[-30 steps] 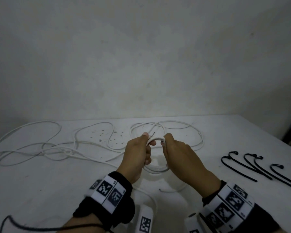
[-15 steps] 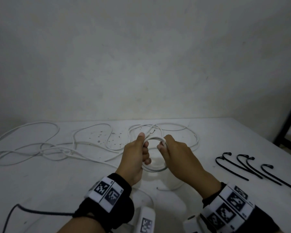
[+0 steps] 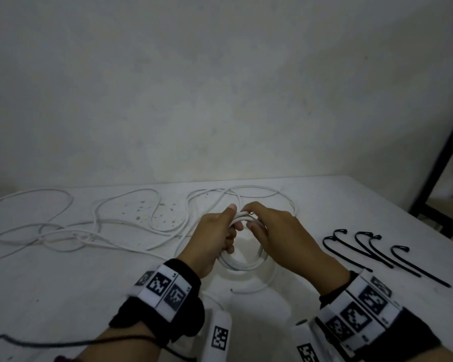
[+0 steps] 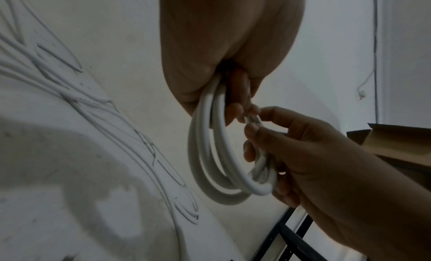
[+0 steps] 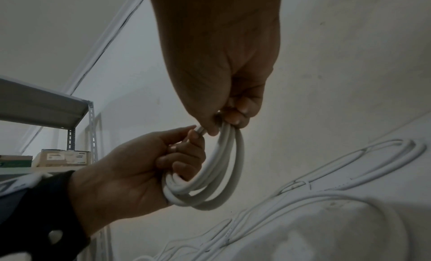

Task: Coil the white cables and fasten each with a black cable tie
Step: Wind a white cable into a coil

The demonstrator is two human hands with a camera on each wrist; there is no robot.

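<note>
A small coil of white cable [image 3: 242, 262] hangs between both hands above the white table [image 3: 324, 205]. My left hand [image 3: 228, 226] grips the coil's left side, thumb on top; its fingers curl round the strands [image 4: 210, 117]. My right hand [image 3: 256, 220] holds the right side and pinches the cable end at the top, next to the left thumb [image 5: 203, 131]. In the right wrist view the coil [image 5: 217, 173] shows several loops. Several black cable ties [image 3: 364, 249] lie to the right. Loose white cables [image 3: 89, 226] sprawl across the left of the table.
A short cable tail [image 3: 254, 290] curves on the table below the coil. A thin black lead [image 3: 37, 343] runs from my left wristband. A dark frame [image 3: 445, 152] stands beyond the table's right edge. A metal shelf [image 5: 46, 106] with boxes stands to the left.
My right fingers have slid up the coil to its top and now meet the left thumb at the cable end. Both hands stay on the coil.
</note>
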